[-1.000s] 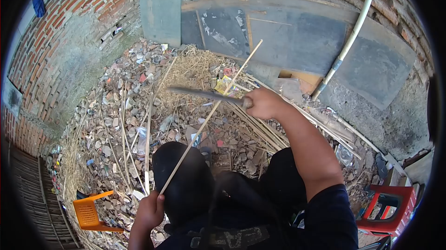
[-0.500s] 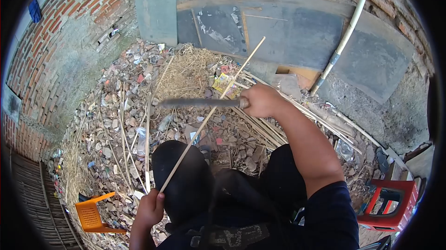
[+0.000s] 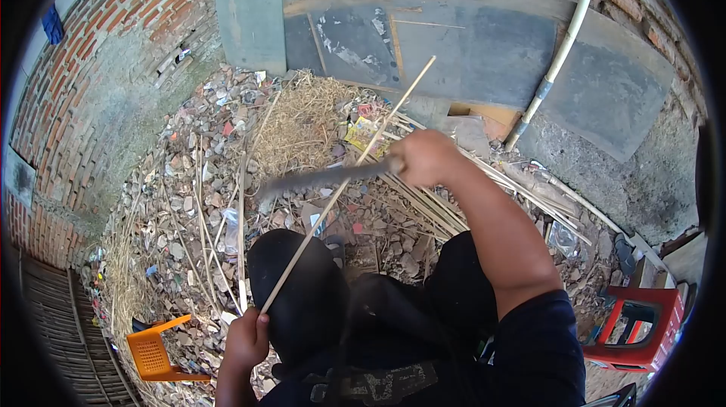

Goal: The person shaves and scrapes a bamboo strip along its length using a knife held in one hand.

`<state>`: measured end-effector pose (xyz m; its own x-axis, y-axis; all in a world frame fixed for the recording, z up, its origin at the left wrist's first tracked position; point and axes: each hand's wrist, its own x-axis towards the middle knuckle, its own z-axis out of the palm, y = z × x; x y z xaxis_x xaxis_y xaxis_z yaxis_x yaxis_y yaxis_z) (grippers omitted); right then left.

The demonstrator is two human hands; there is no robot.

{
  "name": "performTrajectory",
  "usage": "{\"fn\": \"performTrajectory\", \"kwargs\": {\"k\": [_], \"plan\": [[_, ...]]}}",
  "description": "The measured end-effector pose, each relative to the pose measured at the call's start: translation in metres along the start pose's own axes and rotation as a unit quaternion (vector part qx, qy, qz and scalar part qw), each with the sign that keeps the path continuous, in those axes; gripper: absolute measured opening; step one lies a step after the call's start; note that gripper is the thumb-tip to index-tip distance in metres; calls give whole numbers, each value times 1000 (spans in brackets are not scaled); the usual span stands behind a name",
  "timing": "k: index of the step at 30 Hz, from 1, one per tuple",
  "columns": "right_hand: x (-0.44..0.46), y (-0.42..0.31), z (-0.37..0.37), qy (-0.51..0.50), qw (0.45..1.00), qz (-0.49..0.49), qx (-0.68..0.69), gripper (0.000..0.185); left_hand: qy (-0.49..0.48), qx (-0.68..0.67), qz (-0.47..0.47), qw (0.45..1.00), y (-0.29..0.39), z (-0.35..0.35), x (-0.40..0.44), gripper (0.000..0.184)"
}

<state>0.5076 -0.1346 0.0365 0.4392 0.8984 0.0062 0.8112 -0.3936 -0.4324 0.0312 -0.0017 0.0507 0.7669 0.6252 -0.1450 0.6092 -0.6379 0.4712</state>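
Note:
At the lower left, my left hand (image 3: 247, 337) is closed on the near end of a long, thin bamboo strip (image 3: 312, 229). The strip slants up to the right, passing over my left knee. My right hand (image 3: 425, 157) is wrapped round the handle of a long machete (image 3: 325, 179), whose blade points left and is blurred by motion. The blade crosses the strip around its middle; whether they touch I cannot tell.
Bamboo strips (image 3: 427, 207) lie on the rubble beyond my knees, with more at the left (image 3: 241, 233). Dry shavings (image 3: 299, 123) are heaped ahead. An orange chair (image 3: 151, 354) is lower left, a red stool (image 3: 665, 331) lower right. A pipe (image 3: 569, 40) leans on the far wall.
The machete's blade has swung so that its tip is lower, and my right hand has shifted slightly. My left hand keeps its hold on the strip. The view has moved a little.

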Motion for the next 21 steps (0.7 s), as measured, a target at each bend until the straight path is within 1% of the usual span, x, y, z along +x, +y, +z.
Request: {"fn": "performTrajectory", "kwargs": {"k": [1,2,5,7,9,12,15,16,18,21], "plan": [[7,18,8,16,999,1,35,27,2,13,-2,1000,-4,1,-4,31],[13,33,1,15,986,115,123,35,1,-5,-11,1000,-3,1,-4,31],[9,49,-1,70,987,143,30,38,22,-14,12,1000,1,-2,-7,30],[6,52,0,64,990,122,38,37,14,-14,4,1000,2,-4,-7,29],[-3,34,-18,40,992,109,41,36,8,-24,4,1000,4,-4,-5,29],[-15,4,-31,-19,999,45,-6,34,3,-43,10,999,3,-2,-4,30],[-16,-3,-35,-35,999,20,-7,35,-19,-63,16,998,-6,-7,-12,30],[-12,12,-24,3,999,45,28,33,-37,-55,-1,998,-10,-10,-16,31],[5,60,-1,83,988,92,93,31,-41,-59,-25,997,-9,-12,-23,31],[5,58,-2,74,989,116,61,31,-41,-66,-44,996,-12,-13,-25,31]]}}
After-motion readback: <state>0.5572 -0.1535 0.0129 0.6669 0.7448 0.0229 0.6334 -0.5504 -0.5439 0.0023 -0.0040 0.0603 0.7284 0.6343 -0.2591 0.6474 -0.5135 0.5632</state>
